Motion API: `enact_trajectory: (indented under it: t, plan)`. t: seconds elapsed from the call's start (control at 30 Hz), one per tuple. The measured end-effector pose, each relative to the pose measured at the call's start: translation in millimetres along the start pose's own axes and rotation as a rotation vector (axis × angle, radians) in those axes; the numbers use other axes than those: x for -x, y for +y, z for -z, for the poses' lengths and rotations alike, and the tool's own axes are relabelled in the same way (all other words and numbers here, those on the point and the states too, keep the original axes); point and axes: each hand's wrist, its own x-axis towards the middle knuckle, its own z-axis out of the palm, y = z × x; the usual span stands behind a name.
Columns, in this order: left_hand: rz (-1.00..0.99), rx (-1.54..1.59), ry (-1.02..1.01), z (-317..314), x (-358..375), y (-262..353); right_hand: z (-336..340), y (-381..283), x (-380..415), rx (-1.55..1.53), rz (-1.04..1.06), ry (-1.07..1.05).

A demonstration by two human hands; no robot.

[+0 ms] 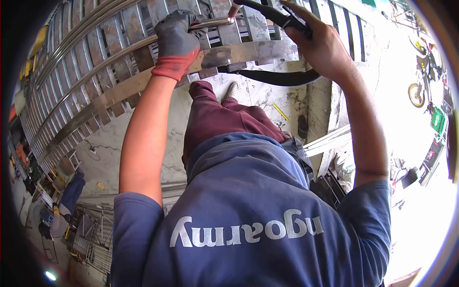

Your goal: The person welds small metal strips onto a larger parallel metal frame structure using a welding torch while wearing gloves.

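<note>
My left hand (178, 43), in a grey work glove with a red cuff, is closed around a long thin metal rod (129, 49) lying over the slatted metal bench (131, 24). My bare right hand (322, 48) grips the black handle of a welding torch (272, 14). The copper-coloured nozzle points down at the rod's right end, where a small bright spot shows just beyond my left fingers. From the torch side, a thick black cable (282, 78) loops below the bench edge.
More long rods lie across the bench's left side. A yellow stick-like piece (281, 112) is on the floor near my feet. Another person (62, 210) is at the lower left, beside metal frames (93, 229). A two-wheeler (417, 94) and a green crate (437, 120) stand at the right.
</note>
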Motion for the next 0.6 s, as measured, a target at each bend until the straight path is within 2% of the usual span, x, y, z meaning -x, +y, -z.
enact_trajectory:
  t: [0.03, 0.13, 0.17, 0.23, 0.27, 0.33, 0.43, 0.6]
  plan:
    - [-0.034, 0.051, 0.046, -3, 0, -1, 5, -10, 3, -0.007, -0.09, 0.008]
    - [0.007, -0.016, 0.004, -6, 2, -7, 11, -19, 4, 0.0, -0.277, -0.023]
    - [0.033, -0.017, -0.022, -5, 2, -7, 18, -43, 2, -0.002, -0.435, -0.043]
    - [0.085, -0.015, -0.072, -4, 3, -1, -9, 1, 11, 0.098, -0.252, 0.082]
    - [0.042, -0.032, -0.04, -2, 1, 5, -19, 18, 16, 0.148, -0.16, 0.143]
    - [-0.045, -0.07, 0.022, 3, -5, 19, -20, 17, 17, 0.126, -0.2, 0.1]
    - [-0.063, -0.048, 0.043, -6, 3, 8, -20, 12, 20, 0.111, -0.222, 0.068]
    - [0.013, 0.032, -0.019, -2, 6, 9, -19, 14, 23, 0.056, -0.229, 0.038]
